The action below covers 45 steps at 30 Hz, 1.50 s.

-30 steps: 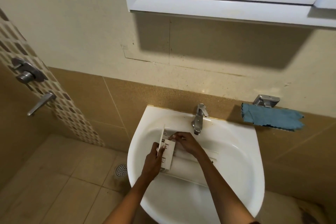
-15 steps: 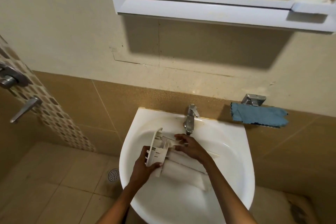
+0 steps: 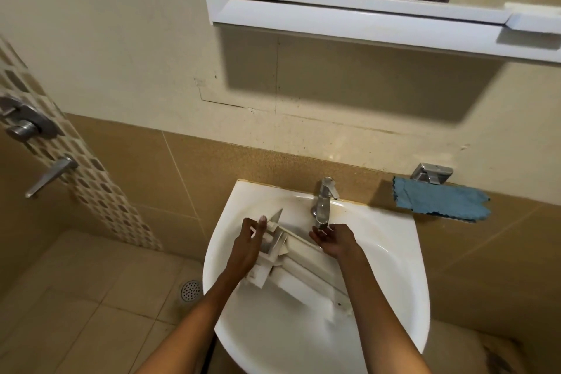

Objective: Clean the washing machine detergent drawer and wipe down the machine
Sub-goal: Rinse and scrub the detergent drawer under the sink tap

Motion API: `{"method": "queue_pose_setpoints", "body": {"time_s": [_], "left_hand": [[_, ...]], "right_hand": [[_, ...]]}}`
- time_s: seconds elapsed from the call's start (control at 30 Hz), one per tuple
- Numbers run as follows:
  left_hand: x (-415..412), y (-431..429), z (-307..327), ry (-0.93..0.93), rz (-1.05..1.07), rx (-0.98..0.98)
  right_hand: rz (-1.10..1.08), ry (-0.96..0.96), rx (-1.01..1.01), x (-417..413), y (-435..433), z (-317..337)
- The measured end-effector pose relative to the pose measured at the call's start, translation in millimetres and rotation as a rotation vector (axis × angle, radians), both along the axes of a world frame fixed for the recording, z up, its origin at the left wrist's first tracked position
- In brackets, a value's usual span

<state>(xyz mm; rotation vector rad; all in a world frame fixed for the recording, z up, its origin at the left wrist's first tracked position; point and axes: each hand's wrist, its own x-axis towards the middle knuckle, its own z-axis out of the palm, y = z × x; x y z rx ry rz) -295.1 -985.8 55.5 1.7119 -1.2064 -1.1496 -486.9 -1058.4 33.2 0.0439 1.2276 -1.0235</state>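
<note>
Right grip [image 3: 335, 240] has left the drawer [image 3: 306, 269] for the tap [image 3: 324, 200] — loose, empty — left grip [image 3: 247, 249] clamps the long drawer's left end.

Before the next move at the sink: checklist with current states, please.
1. Drawer in the sink: ok, it lies across the basin.
2. Left hand grip: ok, it holds the drawer's front end.
3. Right hand free: ok, it is open and cupped under the tap spout, holding nothing.
4. Water running: cannot tell, no stream shows.
5. Drawer clean: cannot tell, too small to judge.
6. Cloth at hand: ok, it hangs on the wall right of the tap, likely within reach.
</note>
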Motion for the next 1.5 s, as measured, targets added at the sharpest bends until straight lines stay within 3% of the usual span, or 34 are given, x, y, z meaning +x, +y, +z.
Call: {"method": "queue_pose_setpoints", "body": {"time_s": [0.17, 0.33, 0.43, 0.6, 0.83, 0.93, 1.03, 1.27, 1.4, 1.5], "left_hand": [[1.1, -7.1, -8.7, 0.12, -0.005, 0.071], [5.4, -3.9, -9.9, 0.135, -0.06, 0.038], [3.8, -1.2, -11.9, 0.107, -0.07, 0.019], [2.2, -2.3, -19.2, 0.073, -0.052, -0.022], [1.4, -3.5, -20.2, 0.07, -0.069, -0.034], [1.3, -5.3, -22.1, 0.04, -0.077, -0.038], [1.2, -6.5, -20.9, 0.0, -0.102, -0.074], [1.2, -4.9, -14.4, -0.002, -0.122, -0.084], [1.7, -4.7, -15.5, 0.011, -0.117, -0.088], [2.1, -3.8, -15.2, 0.012, -0.117, -0.074]], "right_hand": [[0.021, -0.086, 0.05, 9.0, -7.5, -0.9], [0.198, 0.095, -0.017, 6.4, -6.9, -3.2], [0.171, 0.155, -0.055, -6.3, -2.7, -5.0], [0.048, -0.136, -0.057, -15.7, 3.0, 17.2], [0.175, -0.244, -0.115, -2.7, 17.4, 33.5], [0.388, -0.236, -0.129, 17.5, 23.7, 48.4], [0.707, 0.046, -0.126, 43.4, 29.3, 60.4], [1.182, 1.132, -0.413, 79.7, 30.9, 65.5], [1.231, 1.36, -0.449, 70.2, 25.9, 64.5], [1.364, 1.399, -0.443, 67.9, 20.9, 56.6]]}}
